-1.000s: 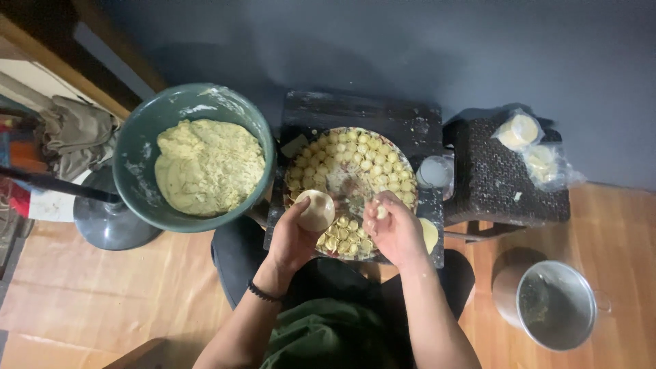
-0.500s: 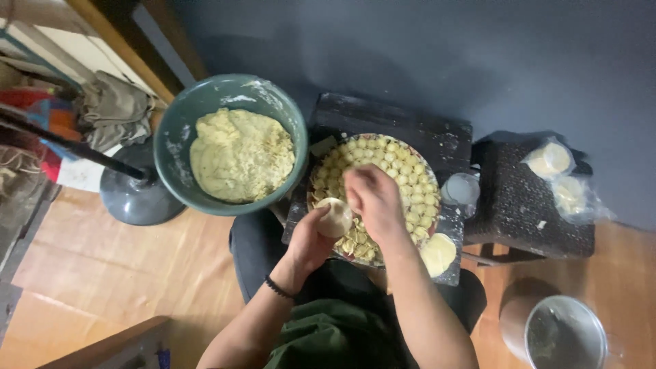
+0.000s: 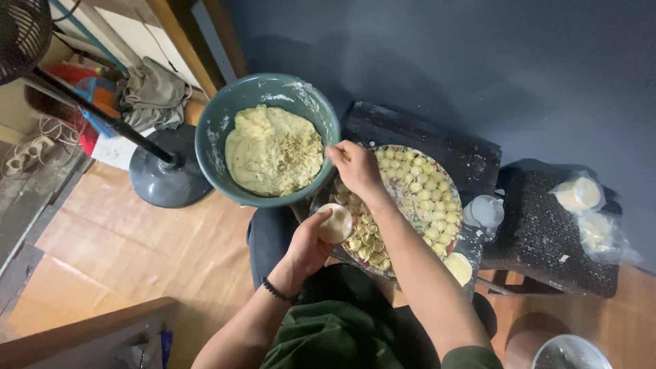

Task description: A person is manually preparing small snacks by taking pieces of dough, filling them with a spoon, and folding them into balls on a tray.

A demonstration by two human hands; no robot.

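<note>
Cupping a round dough wrapper [image 3: 335,223], the left hand [image 3: 309,246] waits while the right hand [image 3: 353,167], apparently pinching something, reaches the filling bowl [image 3: 220,130].

A makeshift home kitchen: filling bowl [image 3: 270,140] and dumpling tray [image 3: 410,198] on low stools, fan stand [image 3: 167,174] on wooden floor [image 3: 123,239].

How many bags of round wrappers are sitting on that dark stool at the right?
2. One clear bag of wrappers lies at the far right corner of the dark stool; the second bag lies just below it at the stool's right edge. Others could be hidden beyond the frame.
</note>
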